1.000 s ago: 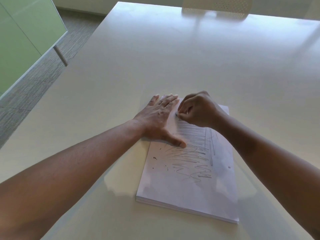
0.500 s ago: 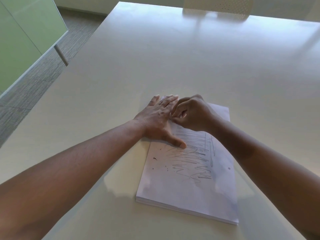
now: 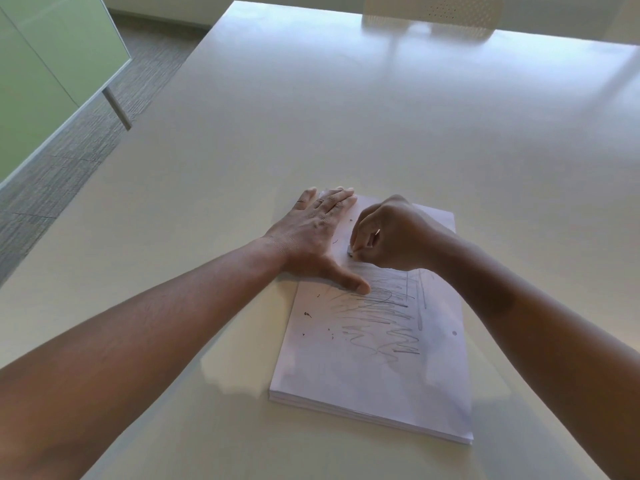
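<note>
On the near part of the white table (image 3: 346, 116), a paper stack (image 3: 374, 382), lying flat, long axis running away from the person. Left hand (image 3: 311, 237) laid flat with straight fingers on the far left corner, pressing down. Right hand (image 3: 391, 237) curled, pinching a small eraser (image 3: 350, 250) against the top sheet, just beyond the pencil scribbles (image 3: 381, 323). Dark crumbs (image 3: 306, 314) on the sheet's left side. Past the far table edge, a chair back (image 3: 433, 12); at left, grey carpet (image 3: 69, 150) and a green panel (image 3: 41, 81).
</note>
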The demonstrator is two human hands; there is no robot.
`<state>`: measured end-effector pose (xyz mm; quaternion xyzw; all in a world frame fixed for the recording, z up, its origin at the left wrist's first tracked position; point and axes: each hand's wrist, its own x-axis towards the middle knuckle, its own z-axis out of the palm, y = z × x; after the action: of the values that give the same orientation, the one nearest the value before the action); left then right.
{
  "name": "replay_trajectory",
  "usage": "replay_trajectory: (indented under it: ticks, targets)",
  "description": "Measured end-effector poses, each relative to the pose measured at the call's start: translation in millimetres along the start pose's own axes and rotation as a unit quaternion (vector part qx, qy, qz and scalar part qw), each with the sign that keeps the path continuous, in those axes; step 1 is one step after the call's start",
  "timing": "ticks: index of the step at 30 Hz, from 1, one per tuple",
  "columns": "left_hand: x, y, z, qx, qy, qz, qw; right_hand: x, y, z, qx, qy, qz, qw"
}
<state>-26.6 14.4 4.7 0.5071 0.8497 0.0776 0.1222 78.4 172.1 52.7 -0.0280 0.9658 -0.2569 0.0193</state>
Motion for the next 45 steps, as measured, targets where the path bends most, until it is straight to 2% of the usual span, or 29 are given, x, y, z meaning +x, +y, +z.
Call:
replay_trajectory:
  ticks: [5,11,33,40,45]
  targets:
    - [-1,-1,-1,-0.007,-0.003,0.009,1.0,7,-2,5,-0.042,-0.012,0.026,0.999]
    - [-6,0,-4,-0.026,-0.013,0.018,0.999,2,1,7,-0.025,-0.003,0.028,0.999]
    - [-66,22,7,0.004,-0.01,-0.005,1.0,-10,-3,13,-0.007,0.054,0.002,0.998]
    - [-66,24,7,-0.004,-0.013,-0.018,1.0,-24,-10,21,-0.008,0.091,-0.057,0.994]
    - [-66,25,6,0.004,-0.012,-0.016,1.0,-44,-30,31,-0.01,0.043,-0.131,0.99]
